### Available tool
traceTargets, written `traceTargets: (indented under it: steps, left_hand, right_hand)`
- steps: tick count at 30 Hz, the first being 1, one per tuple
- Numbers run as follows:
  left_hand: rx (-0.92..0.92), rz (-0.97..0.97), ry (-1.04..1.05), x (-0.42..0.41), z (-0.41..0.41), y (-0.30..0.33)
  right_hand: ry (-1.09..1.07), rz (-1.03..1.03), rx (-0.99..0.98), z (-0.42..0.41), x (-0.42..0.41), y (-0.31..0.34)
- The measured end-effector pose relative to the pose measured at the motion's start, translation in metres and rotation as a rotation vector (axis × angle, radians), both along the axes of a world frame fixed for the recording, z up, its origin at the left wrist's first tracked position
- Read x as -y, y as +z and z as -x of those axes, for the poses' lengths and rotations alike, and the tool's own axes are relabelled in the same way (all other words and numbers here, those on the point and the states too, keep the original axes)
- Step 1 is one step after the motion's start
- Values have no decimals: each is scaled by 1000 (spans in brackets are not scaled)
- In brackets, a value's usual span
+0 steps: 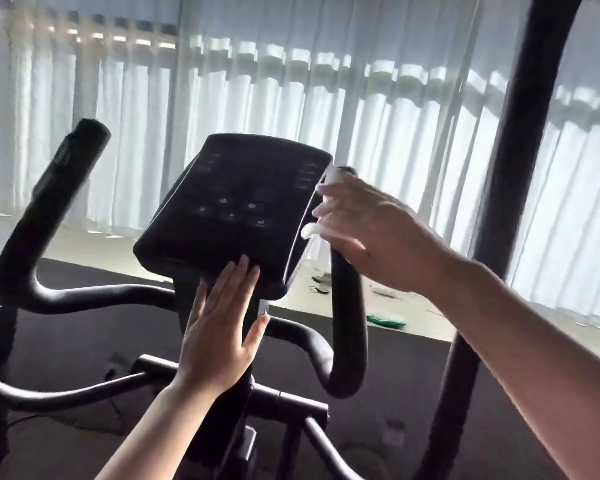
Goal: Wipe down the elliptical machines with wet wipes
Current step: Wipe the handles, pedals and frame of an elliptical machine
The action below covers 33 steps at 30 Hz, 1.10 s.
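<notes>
The right hand (364, 230) is covering most of the wipe (312, 230), leaving only white bits showing at its fingers, and motion blur is smearing both. The console (236, 206) is hiding the left hand's (219, 327) fingertips. The console's markings are reading too faint to make out. Small floor litter (385, 320), perhaps a green packet, is staying unidentifiable.

Backlit throughout — daylight pouring through the sheer white curtains (361, 109), blown out in bright vertical bands. Dim and low in contrast up front, the black console (236, 206) nearly featureless, its icons faint. Motion-smeared around the right hand (371, 230) and upper-left handlebar (66, 157). Bowed at the edges — wide-angle curving of the right upright bar (523, 133).
</notes>
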<state>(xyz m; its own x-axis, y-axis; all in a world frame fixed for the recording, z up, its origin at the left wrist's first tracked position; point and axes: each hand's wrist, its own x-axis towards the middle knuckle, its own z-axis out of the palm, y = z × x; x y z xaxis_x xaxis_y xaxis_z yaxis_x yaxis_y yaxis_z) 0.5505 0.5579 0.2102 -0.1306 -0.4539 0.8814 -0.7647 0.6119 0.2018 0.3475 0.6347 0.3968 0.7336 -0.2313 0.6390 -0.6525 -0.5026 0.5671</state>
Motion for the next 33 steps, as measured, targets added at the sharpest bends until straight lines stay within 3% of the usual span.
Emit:
traceTargets:
  steps: [3, 9, 14, 16, 20, 23, 27, 33]
  left_hand:
    - [33, -8, 10, 0, -3, 1]
    - [33, -36, -26, -1, -5, 2]
    - [3, -90, -119, -2, -8, 4]
    - [0, -121, -163, -2, -10, 5]
    - [-21, -175, -191, -6, -7, 6]
    - [0, -216, -169, -11, -9, 10]
    - [28, -255, -155, -16, -11, 14]
    - [14, -302, -161, -20, -11, 16]
  right_hand:
    - [14, -54, -31, 8, -15, -67]
    - [77, -24, 190, 8, -34, -142]
    - [53, -55, 51, 26, -48, -188]
    - [99, -69, 105, 27, -55, -181]
    - [225, 59, 503, 7, -54, -118]
    - [218, 52, 644, -3, -28, -77]
    - [226, -153, 543, 2, -13, -120]
    - [147, -98, 474, 25, -32, -210]
